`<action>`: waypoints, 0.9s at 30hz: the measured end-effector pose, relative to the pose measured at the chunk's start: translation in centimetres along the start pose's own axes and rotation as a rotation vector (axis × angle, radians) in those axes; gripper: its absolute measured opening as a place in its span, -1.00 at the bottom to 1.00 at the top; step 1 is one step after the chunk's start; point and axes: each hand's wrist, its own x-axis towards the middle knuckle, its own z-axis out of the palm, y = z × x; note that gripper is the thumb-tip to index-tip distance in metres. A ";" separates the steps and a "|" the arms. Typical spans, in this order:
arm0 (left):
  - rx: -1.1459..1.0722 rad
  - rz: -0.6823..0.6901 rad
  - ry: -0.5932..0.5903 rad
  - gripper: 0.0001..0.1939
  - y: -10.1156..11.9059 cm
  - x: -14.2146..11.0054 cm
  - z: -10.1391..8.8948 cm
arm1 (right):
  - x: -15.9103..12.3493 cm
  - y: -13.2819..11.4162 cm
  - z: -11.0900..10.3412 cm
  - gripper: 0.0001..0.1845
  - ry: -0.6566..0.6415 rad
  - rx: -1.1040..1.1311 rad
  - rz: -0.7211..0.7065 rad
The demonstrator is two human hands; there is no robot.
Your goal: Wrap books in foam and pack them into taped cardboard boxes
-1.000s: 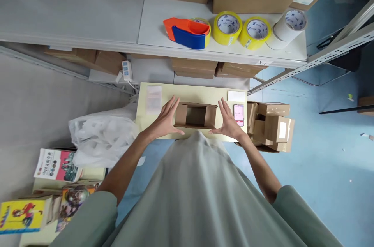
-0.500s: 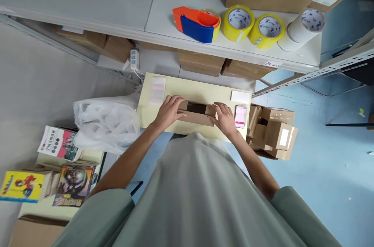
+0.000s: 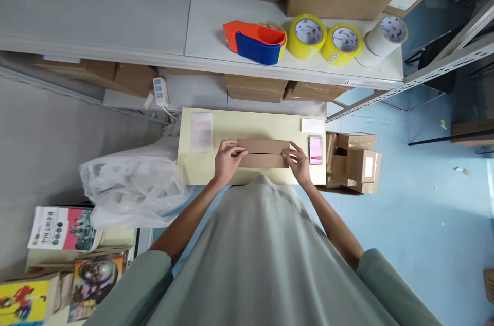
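A small brown box [image 3: 264, 146] lies on a pale yellow table [image 3: 247, 123], near its front edge, in front of a person in a grey-green top. Its 2 long top flaps are down, with a thin dark seam running left to right between them.

The left hand [image 3: 228, 160] has its thumb and fingers closed on the left end of the box, the tips gathered by the seam. The right hand [image 3: 298, 162] pinches the right end in the same way – thumb and fingertips close together at the seam.

Also on the table: a printed sheet [image 3: 201, 132] at the left, and at the right a white card [image 3: 312, 125] just behind a phone [image 3: 315, 150] with a lit pink screen.

On the shelf [image 3: 135, 12] beyond stand an orange and blue dispenser [image 3: 254, 42], 2 yellow tape rolls [image 3: 307, 36] and white rolls [image 3: 388, 38]. Left of the table is a clear plastic bag [image 3: 133, 182], with books [image 3: 62, 228] nearer the person; right of it, a pile of cartons [image 3: 360, 164].
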 end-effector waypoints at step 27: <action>-0.206 -0.215 -0.154 -0.88 -1.2 2.3 -0.6 | 1.3 -2.2 0.2 -0.67 -0.011 -0.074 0.240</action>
